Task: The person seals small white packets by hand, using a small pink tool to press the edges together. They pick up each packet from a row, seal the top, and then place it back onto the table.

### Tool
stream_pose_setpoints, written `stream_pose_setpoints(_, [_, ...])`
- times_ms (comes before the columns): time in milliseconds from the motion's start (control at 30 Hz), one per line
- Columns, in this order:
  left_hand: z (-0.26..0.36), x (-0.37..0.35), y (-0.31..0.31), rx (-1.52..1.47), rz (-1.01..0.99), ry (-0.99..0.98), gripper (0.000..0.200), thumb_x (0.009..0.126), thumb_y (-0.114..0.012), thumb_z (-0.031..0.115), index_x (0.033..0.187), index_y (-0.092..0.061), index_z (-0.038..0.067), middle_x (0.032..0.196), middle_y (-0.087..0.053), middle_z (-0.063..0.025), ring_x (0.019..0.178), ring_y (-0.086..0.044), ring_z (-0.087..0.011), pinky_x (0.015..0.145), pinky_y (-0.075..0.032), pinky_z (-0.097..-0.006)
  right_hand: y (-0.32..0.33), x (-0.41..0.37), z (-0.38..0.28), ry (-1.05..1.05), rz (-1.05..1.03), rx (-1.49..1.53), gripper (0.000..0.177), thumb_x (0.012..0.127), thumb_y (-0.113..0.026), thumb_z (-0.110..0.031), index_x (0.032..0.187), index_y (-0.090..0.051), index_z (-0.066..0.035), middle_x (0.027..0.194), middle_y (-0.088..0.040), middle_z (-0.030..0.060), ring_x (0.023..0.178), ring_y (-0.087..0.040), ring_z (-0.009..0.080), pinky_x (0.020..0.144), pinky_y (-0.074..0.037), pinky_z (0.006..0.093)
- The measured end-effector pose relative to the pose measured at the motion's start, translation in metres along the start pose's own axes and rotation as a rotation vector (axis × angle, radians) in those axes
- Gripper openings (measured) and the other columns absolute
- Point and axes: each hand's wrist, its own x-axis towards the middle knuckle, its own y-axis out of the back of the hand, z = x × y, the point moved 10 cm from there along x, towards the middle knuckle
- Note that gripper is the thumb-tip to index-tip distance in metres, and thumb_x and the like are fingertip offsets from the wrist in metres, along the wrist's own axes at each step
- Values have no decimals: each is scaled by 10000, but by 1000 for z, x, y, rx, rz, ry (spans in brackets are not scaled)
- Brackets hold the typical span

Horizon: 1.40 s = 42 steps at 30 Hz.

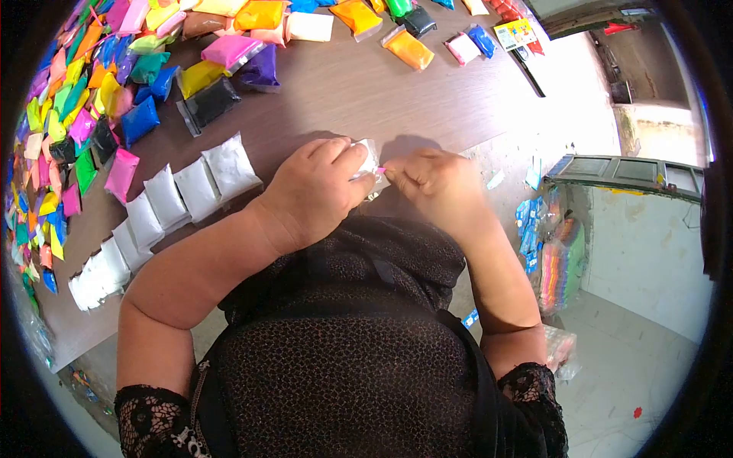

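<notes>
My left hand (324,183) is closed on a small clear packet (369,156) with white contents, near the table's front edge. Close on its right, my right hand (431,183) pinches the packet's edge, where a small bit of pink shows between the two hands. The fingers partly cover the packet. A row of several white packets (200,188) lies on the brown table (336,95) to the left of my left hand.
Many coloured packets (84,114) are heaped along the table's left side, with more along the far edge. A black strip (529,74) lies at the back right. Beyond the right edge are blue packets (528,229) and stacked colourful bags (561,267).
</notes>
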Motion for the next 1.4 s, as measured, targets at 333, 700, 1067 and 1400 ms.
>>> stream_pose_setpoints(333, [1, 1, -1, -5, -23, -1, 234, 847, -661, 175, 1033, -764, 78, 1163, -656, -140, 1140, -620, -322, 1022, -503, -428, 8, -10, -15, 76, 241, -115, 76, 851, -775, -194, 865, -738, -130, 751, -680, 60, 686, -687, 283, 609, -553, 411])
stream_pose_setpoints(700, [1, 2, 1, -5, -14, 10, 233, 842, -654, 176, 1024, -758, 73, 1146, -650, -131, 1129, -620, -315, 1010, -504, -426, 2, -12, -18, 46, 271, -174, 46, 874, -739, -212, 873, -718, -171, 739, -676, 14, 674, -690, 249, 557, -468, 421])
stream_pose_setpoints(1067, [0, 2, -2, -8, -39, -1, 221, 856, -666, 169, 1031, -768, 80, 1142, -654, -132, 1124, -626, -317, 999, -510, -425, 13, -11, -12, 64, 282, -105, 88, 806, -801, -184, 862, -759, -130, 707, -637, 50, 659, -661, 275, 600, -535, 399])
stream_pose_setpoints(1400, [1, 1, -2, -5, -26, 5, 237, 857, -665, 179, 1046, -771, 83, 1156, -656, -133, 1135, -624, -317, 1009, -509, -424, 9, -6, -14, 26, 239, -159, 72, 820, -781, -190, 858, -751, -136, 731, -641, 54, 678, -673, 272, 583, -539, 401])
